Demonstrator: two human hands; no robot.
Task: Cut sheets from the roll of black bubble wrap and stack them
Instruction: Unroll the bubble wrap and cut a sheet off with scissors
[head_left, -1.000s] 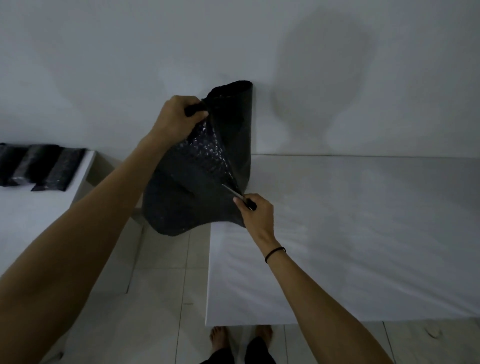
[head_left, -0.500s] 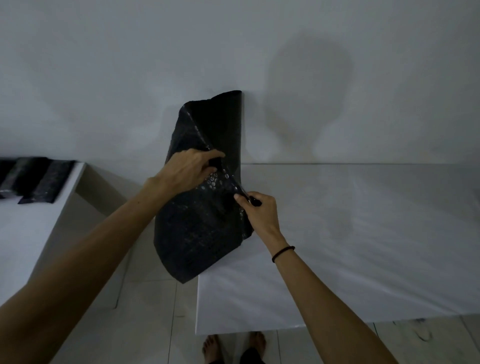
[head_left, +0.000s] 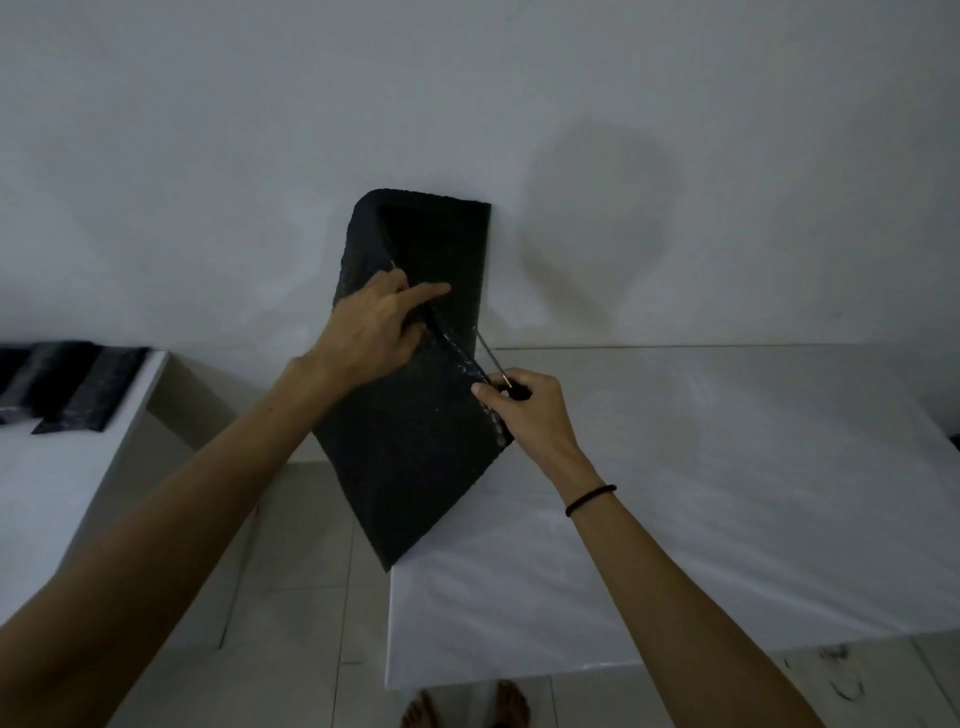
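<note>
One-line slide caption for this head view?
Left hand holds black bubble wrap taut while right hand cuts it with a blade beside the white table.

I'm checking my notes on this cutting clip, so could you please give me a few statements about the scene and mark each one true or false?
1. The right hand holds a thin metal blade against the black bubble wrap. True.
2. The left hand rests flat on the white table. False: it grips the bubble wrap, above the table's left edge.
3. A dark band is worn on the right wrist. True.
4. Cut black sheets are piled on the table at the right. False: they lie on a separate surface at the far left.
5. The loose sheet hangs down past the table's corner. True.
</note>
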